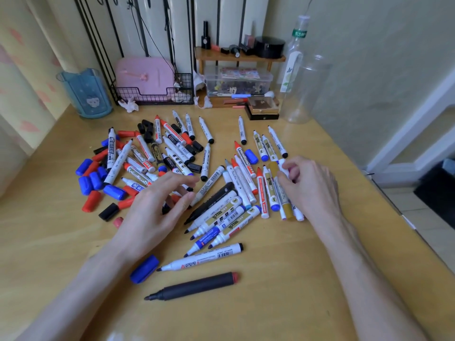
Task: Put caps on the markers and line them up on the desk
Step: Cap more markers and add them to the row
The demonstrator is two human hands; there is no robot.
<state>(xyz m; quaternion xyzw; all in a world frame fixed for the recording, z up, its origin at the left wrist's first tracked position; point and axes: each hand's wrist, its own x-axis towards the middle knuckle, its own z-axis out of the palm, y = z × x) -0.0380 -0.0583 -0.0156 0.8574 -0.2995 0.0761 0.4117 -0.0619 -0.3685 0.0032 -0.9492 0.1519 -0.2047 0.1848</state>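
Several uncapped whiteboard markers (219,215) lie scattered across the wooden desk (246,303), mixed with loose blue, red and black caps (91,179). A black marker (194,286) and a loose blue cap (144,268) lie nearest me. My left hand (157,207) hovers over the middle of the pile, fingers spread and relaxed, holding nothing that I can see. My right hand (307,183) has its fingers curled round a white marker (284,168) at the right side of the pile.
At the back stand a blue cup (86,93), a wire basket with a pink case (152,92), a small wooden shelf (238,57), a clear box (236,82) and clear plastic bottles (299,77). The desk's right edge drops to the floor.
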